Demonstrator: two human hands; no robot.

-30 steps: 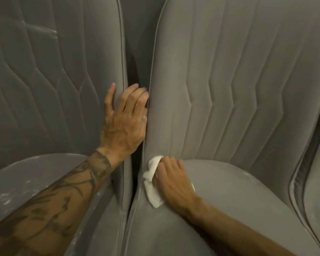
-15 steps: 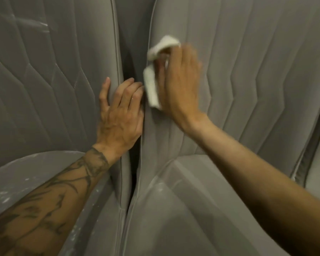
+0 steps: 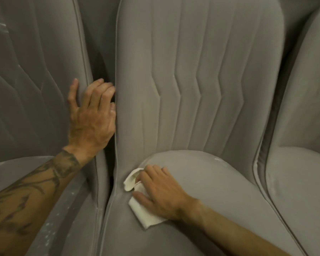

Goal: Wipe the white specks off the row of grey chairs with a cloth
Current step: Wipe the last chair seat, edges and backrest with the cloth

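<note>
Seating area, possibly a hall or showroom; the exact kind of place cannot be told. Padded grey chairs [image 3: 201, 89] with stitched backs stand side by side, the left hand's fingers [image 3: 100, 93] in the gap between two.

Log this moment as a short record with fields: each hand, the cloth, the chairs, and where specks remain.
left hand: open, flat against the side edge of the left chair, at the gap between the backrests
right hand: palm down, pressing the cloth onto the seat
cloth: white, crumpled, at the seat's back left corner
middle chair: grey, stitched backrest, looks mostly clean
right chair: partly in view
white specks: scattered along the left chair's seat edge; a small fleck at the middle seat's back rim
</note>
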